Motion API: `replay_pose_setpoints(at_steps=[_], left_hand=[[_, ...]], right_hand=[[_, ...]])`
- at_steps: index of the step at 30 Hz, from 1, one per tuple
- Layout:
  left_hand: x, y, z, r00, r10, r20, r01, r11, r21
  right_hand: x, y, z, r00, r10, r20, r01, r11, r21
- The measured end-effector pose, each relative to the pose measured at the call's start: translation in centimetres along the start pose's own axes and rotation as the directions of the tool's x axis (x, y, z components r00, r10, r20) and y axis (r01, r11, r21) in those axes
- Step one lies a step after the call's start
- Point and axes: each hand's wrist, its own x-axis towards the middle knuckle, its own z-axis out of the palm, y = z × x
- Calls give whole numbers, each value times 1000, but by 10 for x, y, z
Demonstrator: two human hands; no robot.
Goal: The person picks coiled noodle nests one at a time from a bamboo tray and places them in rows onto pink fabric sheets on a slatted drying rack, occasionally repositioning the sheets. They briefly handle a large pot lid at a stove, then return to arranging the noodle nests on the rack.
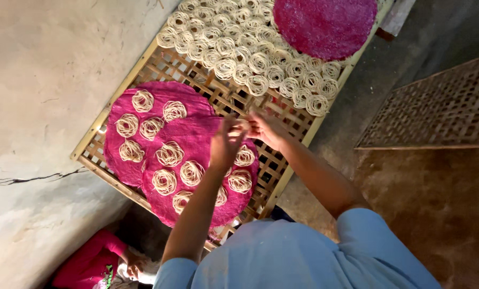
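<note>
— While both hands meet over the woven bamboo lattice tray point(282, 176), what are they holding?
— The left hand point(226, 144) and the right hand point(266, 130) pinch a small pale coil of noodle strands point(243, 125) between them, fingers closed on it, just above the nearer round magenta mat point(196, 140).
— Where does that mat lie?
— On the tray, overlapping a second round magenta mat point(119, 160) to its left. Both carry pale noodle coils point(170, 154) set apart from one another.
— And further up the tray?
— A dense bed of bare noodle coils point(239, 48) lies straight on the lattice, with a third magenta mat point(325, 24) resting on top of them, nothing on it.
— Anything else?
— Another lattice tray point(437, 107) lies on the floor to the right, and someone in a pink sleeve point(89, 262) shows at the lower left.
</note>
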Motion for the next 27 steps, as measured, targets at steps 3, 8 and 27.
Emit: replay_pose_setpoints(at_steps=[3, 8, 27], left_hand=[[-20, 7, 12, 993, 31, 116, -38, 997, 63], [-60, -9, 7, 968, -84, 239, -34, 892, 451], [-60, -19, 29, 891, -258, 375, 256, 965, 56]], right_hand=[[-11, -7, -9, 971, -35, -236, 10, 994, -109], [11, -53, -41, 862, -159, -482, 95, 984, -153], [-52, 4, -33, 892, -283, -353, -144, 562, -815]])
